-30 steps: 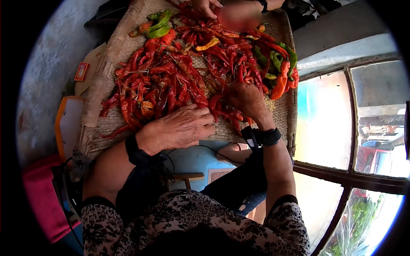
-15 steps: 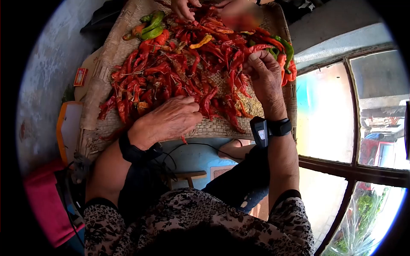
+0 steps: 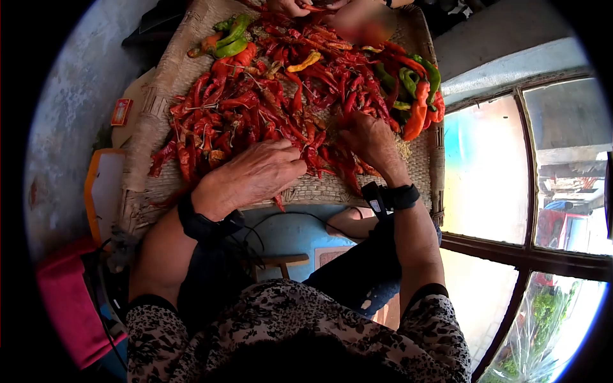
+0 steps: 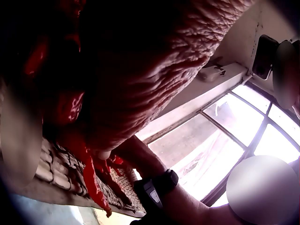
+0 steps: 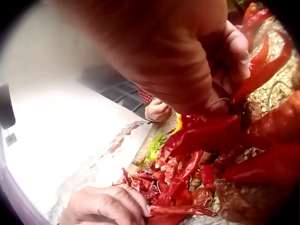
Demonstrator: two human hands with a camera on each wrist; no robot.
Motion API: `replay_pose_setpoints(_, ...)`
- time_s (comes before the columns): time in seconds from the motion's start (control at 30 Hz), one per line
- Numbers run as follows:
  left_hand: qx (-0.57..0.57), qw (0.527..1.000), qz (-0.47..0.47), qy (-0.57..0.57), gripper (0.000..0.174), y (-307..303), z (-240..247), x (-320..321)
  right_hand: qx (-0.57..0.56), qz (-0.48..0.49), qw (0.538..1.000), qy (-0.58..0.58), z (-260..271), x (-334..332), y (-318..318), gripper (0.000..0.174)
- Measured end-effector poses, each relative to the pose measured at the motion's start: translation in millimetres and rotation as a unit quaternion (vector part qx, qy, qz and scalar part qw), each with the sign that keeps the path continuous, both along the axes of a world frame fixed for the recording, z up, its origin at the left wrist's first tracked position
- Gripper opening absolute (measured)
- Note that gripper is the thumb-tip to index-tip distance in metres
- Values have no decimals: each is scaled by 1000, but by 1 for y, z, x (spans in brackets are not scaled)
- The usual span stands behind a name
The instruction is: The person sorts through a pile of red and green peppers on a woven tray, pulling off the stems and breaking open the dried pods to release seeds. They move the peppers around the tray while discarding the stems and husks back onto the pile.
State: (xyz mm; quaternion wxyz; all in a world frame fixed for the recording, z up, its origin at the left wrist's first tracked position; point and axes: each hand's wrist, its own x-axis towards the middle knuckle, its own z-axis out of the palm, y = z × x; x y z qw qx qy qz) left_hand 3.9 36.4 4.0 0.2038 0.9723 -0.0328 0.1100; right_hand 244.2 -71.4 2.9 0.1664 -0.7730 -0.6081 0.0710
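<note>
Red chili peppers (image 3: 236,105), many dried and wrinkled, cover a woven bamboo tray (image 3: 153,127). My left hand (image 3: 255,172) is low over the pile near the tray's front edge, fingers curled around red chili peppers; one red pepper (image 3: 279,203) pokes out under the palm past the edge. In the right wrist view the left hand (image 5: 105,206) has its fingertips on a red pepper (image 5: 180,210). My right hand (image 3: 373,143) reaches down right of the middle, and its thumb and fingers pinch a red chili pepper (image 5: 201,133) in the right wrist view.
Another person's hands (image 3: 290,6) work at the tray's far side. Green peppers (image 3: 233,38) lie at the far left and fresh orange peppers (image 3: 418,115) at the right rim. Pale seeds (image 5: 276,84) are scattered on the tray. A window (image 3: 485,179) stands to the right.
My right hand rose toward the peppers on the right half a second ago and has come back down to the pile. The left hand has shifted slightly left, a red pepper now showing beneath it.
</note>
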Motion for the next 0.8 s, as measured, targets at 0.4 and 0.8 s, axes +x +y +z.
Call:
replay_pose_setpoints(0.4, -54, 995, -52, 63, 19, 4, 5, -11, 77, 38, 966, 245, 24, -15, -6, 18)
replay_pose_setpoints(0.8, 66, 989, 112, -69, 9, 4, 15, 2, 206, -84, 891, 397, 33, 10, 8, 51)
